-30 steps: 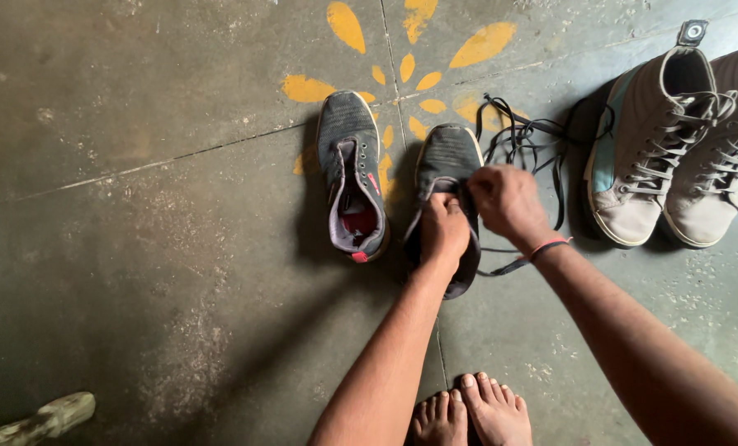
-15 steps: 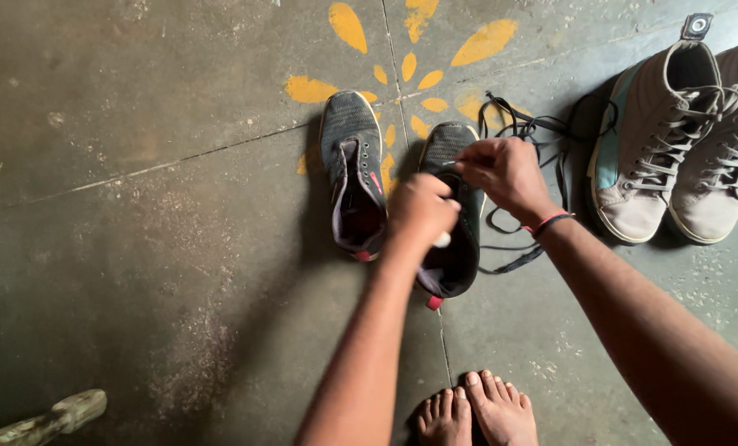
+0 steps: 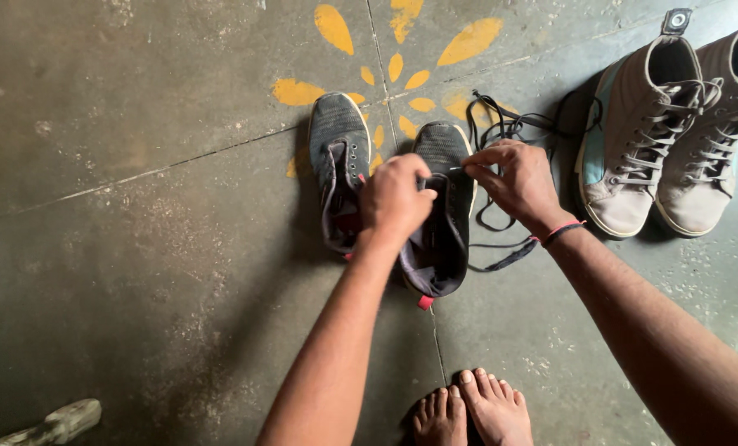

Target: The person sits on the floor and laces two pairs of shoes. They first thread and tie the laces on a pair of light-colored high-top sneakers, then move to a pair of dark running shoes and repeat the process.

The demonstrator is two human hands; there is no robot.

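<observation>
— Where was the dark sneaker (image 3: 441, 216) being handled?

— On the concrete floor (image 3: 138, 248), just right of its mate (image 3: 338, 169), toe over the yellow painted petals (image 3: 402, 49). Its mouth gaped open, showing only dark lining.

— And the hands?

— The left hand (image 3: 395, 201) had a closed grip on the sneaker's tongue edge. The right hand (image 3: 518, 183) pinched narrow on a black lace (image 3: 501, 132) at the eyelets; the rest of the lace trailed loose on the floor to the right.

— Anything else nearby?

— Two tan high-top boots (image 3: 674, 140), laced, stood side by side well to the right. Bare feet (image 3: 472, 409) showed below.
</observation>
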